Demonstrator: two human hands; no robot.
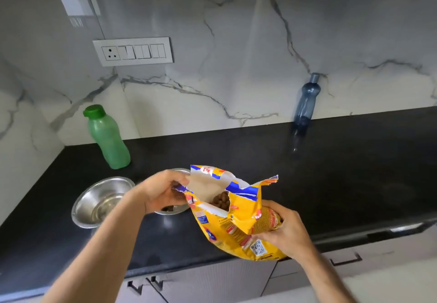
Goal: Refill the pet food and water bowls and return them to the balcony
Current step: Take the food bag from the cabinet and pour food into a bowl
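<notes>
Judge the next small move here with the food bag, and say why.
Probably tip the yellow food bag further toward the steel bowl behind the left hand. The left hand pinches the torn mouth open, the right hand grips the lower part, kibble sits near the opening, and only a few pieces show in that bowl.

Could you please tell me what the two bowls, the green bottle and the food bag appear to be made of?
Left bowl and second bowl: polished metal, probably stainless steel, with mirror-like glints. Green bottle: translucent matte plastic, with an opaque green cap. Pet food bag: thin printed plastic or foil laminate, judging by its glossy crinkles and torn edge.
</notes>
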